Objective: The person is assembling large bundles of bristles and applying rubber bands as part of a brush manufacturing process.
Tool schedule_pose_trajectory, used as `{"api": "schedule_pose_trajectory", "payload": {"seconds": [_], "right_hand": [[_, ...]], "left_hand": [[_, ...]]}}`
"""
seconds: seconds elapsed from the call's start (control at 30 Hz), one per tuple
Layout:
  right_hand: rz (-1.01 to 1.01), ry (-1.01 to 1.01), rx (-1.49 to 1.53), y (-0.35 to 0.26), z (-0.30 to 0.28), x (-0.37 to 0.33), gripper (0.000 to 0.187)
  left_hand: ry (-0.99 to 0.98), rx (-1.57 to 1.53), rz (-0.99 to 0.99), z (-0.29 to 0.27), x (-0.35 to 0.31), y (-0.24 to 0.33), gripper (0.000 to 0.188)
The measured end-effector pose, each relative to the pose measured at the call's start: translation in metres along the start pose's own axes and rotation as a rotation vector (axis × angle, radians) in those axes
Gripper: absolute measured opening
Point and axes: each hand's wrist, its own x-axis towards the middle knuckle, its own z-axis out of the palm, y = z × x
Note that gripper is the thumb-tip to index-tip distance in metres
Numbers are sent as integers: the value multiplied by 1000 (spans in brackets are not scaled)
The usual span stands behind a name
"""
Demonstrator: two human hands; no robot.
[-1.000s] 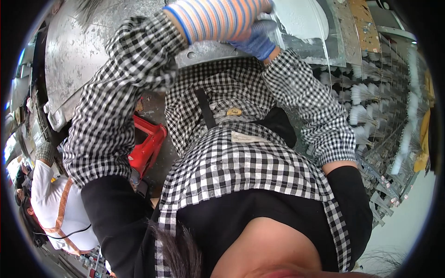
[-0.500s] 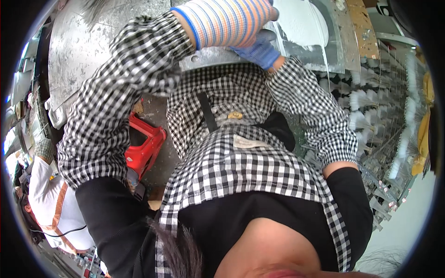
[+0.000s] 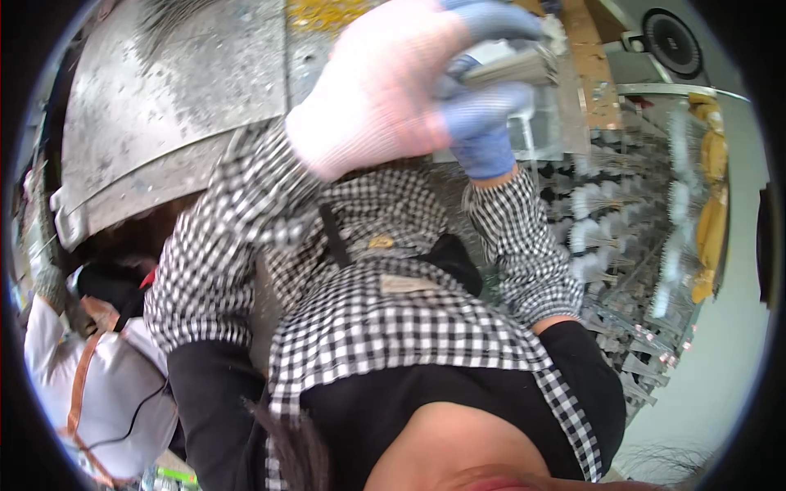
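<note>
My left hand [image 3: 389,90] is raised close in a pale striped knit glove with grey-blue fingertips. Its thumb and forefinger stand apart, one on each side of a bundle of thin pale bristles [image 3: 520,67]. Behind it, my right hand [image 3: 485,151] wears a blue glove and is mostly covered. Blue fingers at the near end of the bristles appear to grip them, though the left hand hides much of that. Beyond and below the bristles lies a panel [image 3: 553,139] streaked with white paste.
A grey, spattered metal table [image 3: 180,90] spans the left, with loose grey bristles [image 3: 168,24] at its far edge. Rows of white-tipped bristle bundles [image 3: 598,221] fill a rack at right. A fan-like round object [image 3: 671,42] is far right. Another person [image 3: 115,393] works at lower left.
My left hand has risen and turned, its thumb and forefinger now apart. The bristle bundle has come into sight between them. The view has swung, and the red stool-like object at left is largely covered.
</note>
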Motion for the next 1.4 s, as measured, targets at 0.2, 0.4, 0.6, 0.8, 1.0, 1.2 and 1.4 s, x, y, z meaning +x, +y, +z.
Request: {"api": "schedule_pose_trajectory", "payload": {"seconds": [0.2,0.4,0.6,0.8,1.0,1.2,1.4], "right_hand": [[61,328,1117,-58,-32,-23,21],[51,432,1229,-54,-42,-37,21],[106,472,1159,-37,-31,-38,20],[-19,712,706,-36,-3,-46,11],[-206,619,572,-43,17,-45,23],[-280,567,465,-41,27,-46,24],[-320,587,203,-37,-36,-38,25]], "left_hand": [[147,198,-417,-2,-109,-33,29],[145,46,-514,34,-140,-19,22],[186,-39,-535,63,-135,-8,16],[237,-303,-716,102,-137,4,18],[228,-242,-791,101,-124,6,19],[198,-171,-812,105,-119,0,17],[56,-62,-597,85,-111,0,11]]}}
